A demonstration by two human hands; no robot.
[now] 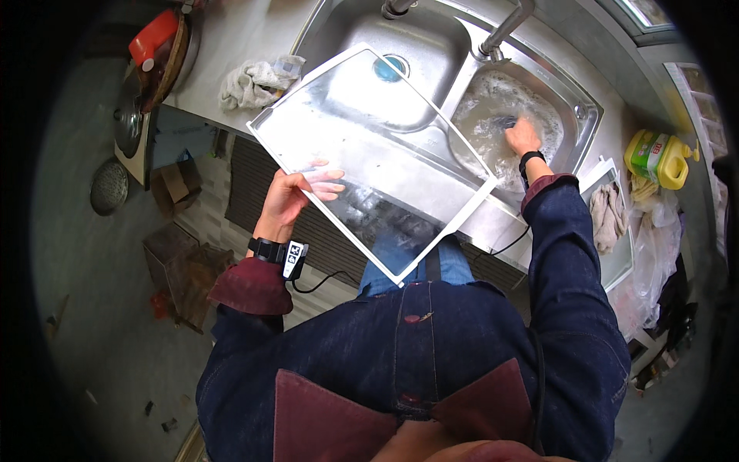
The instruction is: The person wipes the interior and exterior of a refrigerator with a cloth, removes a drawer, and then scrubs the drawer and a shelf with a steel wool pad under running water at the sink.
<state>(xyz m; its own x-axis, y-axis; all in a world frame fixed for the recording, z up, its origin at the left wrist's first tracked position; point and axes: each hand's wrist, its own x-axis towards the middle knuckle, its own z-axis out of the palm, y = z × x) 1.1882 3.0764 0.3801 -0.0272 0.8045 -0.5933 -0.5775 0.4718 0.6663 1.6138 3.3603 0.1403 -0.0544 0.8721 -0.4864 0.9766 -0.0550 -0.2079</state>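
Note:
A clear glass shelf (379,171) with a white frame slants over the sink's front edge. My left hand (291,195) grips its near left side, thumb along the frame and fingers showing through the pane. Wet streaks and suds mark the glass. In the right basin (568,146), cloudy soapy water surrounds my right hand (524,138). Its fingers are closed and partly under the water, beside something dark that is too submerged to name.
A grey cloth (250,85) lies on the counter left of the sink. The left basin (354,35) has a blue-green drain strainer (391,68). A faucet (508,27) stands between the basins. At right are a yellow jug (659,159), a glove (608,218) and plastic bags (654,246).

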